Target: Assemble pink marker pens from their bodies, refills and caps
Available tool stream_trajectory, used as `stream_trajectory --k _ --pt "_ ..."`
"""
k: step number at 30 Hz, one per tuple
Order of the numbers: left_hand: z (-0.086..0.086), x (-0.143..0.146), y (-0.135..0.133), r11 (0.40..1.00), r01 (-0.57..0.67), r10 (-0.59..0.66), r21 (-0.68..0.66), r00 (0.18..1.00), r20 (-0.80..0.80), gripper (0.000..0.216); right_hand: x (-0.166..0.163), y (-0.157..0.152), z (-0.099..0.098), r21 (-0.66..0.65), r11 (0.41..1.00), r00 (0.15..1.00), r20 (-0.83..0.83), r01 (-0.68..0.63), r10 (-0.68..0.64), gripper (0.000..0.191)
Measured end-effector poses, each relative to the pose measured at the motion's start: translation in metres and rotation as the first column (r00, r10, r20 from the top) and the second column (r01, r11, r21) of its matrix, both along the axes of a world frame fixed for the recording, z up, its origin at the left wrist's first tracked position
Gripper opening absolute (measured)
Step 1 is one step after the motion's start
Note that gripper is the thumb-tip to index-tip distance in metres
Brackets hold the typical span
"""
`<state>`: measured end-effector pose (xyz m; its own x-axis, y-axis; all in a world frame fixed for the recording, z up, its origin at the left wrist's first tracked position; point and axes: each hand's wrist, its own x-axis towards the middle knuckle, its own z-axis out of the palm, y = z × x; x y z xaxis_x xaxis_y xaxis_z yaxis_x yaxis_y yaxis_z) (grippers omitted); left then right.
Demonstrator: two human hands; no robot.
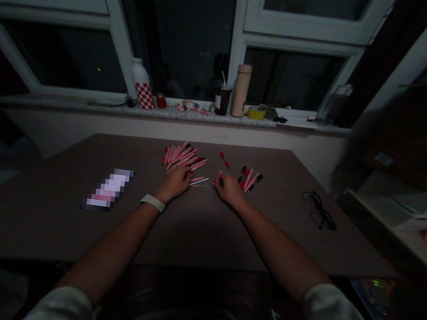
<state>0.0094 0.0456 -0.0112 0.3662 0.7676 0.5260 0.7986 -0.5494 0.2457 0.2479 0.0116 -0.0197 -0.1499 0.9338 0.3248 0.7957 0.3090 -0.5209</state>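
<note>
Both of my hands rest over the middle of the table. My left hand (176,181), with a pale band on its wrist, has its fingers curled together; whatever they hold is hidden. Right beside its fingertips lie a thin white stick (199,181) and short pink pen parts. My right hand (230,188) pinches a small pinkish piece, too dim to name. Beyond the left hand is a heap of pink pens (180,154) with red and black ends. A smaller group of black, red and pink pens (249,180) lies just past the right hand.
A red pen (225,160) lies alone toward the back of the table (211,233). A phone (110,189) is on the left, glasses (319,211) on the right. The windowsill holds a checkered bottle (144,90), a drink cup (222,101), a beige flask (241,91) and yellow tape (256,113).
</note>
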Motion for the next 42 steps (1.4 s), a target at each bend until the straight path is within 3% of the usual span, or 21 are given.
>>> stream_trajectory --k 15,22,28,35,42 --pt "-0.003 0.004 -0.005 0.992 0.105 -0.107 -0.066 0.994 -0.032 0.013 -0.001 0.009 -0.013 0.076 0.997 0.999 0.041 -0.008 0.005 0.009" --pt "-0.006 0.005 -0.007 0.981 0.16 -0.166 -0.107 0.985 -0.04 0.017 -0.003 0.008 -0.013 0.033 0.999 1.0 -0.018 0.013 -0.012 0.01" --pt "-0.004 0.005 -0.009 0.985 0.135 -0.139 -0.11 0.99 -0.032 0.02 -0.004 0.005 -0.009 0.019 1.0 1.0 -0.026 0.018 -0.018 0.011" --pt "-0.006 0.005 -0.008 0.983 0.146 -0.15 -0.111 0.988 -0.027 0.017 -0.001 0.005 -0.008 -0.062 0.998 0.989 -0.145 0.018 -0.027 0.014" --pt "-0.004 0.006 -0.012 0.977 0.156 -0.161 -0.144 0.987 -0.028 0.015 0.0 0.007 -0.005 -0.065 0.997 0.992 -0.12 0.036 -0.043 0.012"
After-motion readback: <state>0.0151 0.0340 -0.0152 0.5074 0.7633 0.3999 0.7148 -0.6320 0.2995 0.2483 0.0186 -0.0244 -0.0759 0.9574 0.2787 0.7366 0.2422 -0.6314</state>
